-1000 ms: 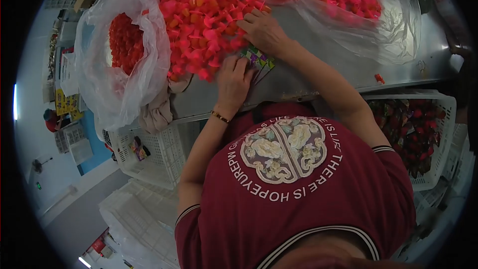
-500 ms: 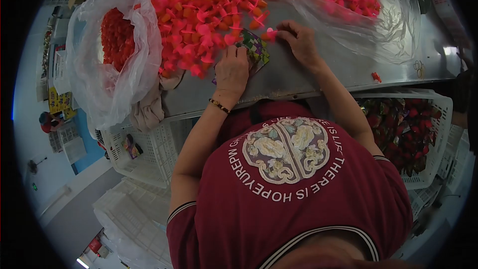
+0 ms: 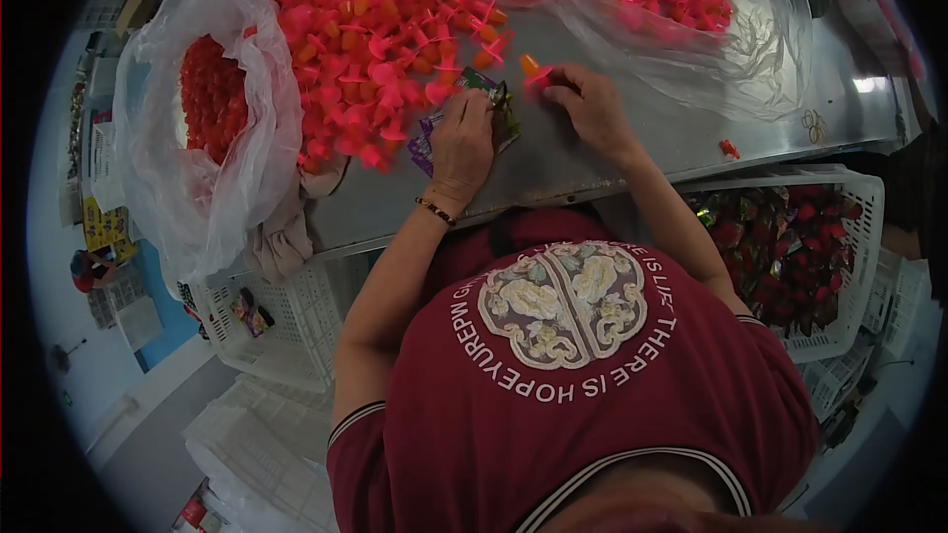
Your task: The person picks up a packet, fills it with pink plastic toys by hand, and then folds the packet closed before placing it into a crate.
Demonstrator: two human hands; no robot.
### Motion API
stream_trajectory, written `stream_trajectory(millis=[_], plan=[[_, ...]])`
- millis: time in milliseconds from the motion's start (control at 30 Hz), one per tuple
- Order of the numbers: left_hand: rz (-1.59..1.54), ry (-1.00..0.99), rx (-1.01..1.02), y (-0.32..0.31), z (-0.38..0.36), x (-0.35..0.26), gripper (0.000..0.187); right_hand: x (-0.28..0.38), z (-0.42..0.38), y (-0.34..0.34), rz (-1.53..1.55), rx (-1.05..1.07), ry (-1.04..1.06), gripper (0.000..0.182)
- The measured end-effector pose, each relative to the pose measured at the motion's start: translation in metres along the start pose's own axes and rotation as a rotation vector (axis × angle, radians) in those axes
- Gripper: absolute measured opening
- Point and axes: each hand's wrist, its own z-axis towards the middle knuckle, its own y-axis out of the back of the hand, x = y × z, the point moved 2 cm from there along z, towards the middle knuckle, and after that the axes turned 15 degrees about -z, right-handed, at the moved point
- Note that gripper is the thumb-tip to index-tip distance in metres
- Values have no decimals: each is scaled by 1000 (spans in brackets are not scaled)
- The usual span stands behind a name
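Observation:
My left hand (image 3: 463, 138) is closed on a small green-and-purple printed packet (image 3: 509, 123) on the metal table. The packet's opening cannot be made out behind my fingers. To its right, my right hand (image 3: 591, 111) pinches a pink piece with an orange tip (image 3: 534, 70), shaped like a candy pacifier. The orange end points up and away from my fingers. Just beyond my left hand, a large heap of similar pink and orange pieces (image 3: 370, 54) spreads over the table.
A clear plastic bag (image 3: 272, 138) of small red pieces stands at the left. Plastic sheeting (image 3: 681, 74) lies under the heap's right part. One red piece (image 3: 729, 149) and rubber bands (image 3: 814, 126) lie rightward. White crates (image 3: 864, 266) flank my body below table height; the right one holds shiny packets.
My right hand has turned the held piece so its orange tip shows upward. The packet in my left hand has tilted, and more of its purple side shows. The whole view has shifted slightly.

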Motion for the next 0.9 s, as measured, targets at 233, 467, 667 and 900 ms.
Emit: stream_trajectory(millis=[233, 467, 667, 900], plan=[[-97, 131, -52, 1, 0, 1, 7, 17, -5, -28, 354, 34, -33, 22], [-244, 180, -41, 5, 2, 4, 7, 23, -9, -14, 149, -24, 36, 23], [-316, 181, -97, 7, 5, 6, 8, 23, -11, -24, 351, -16, -55, 27], [-400, 217, -118, 6, 6, 11, 10, 32, -10, -10, 213, 4, 1, 29]])
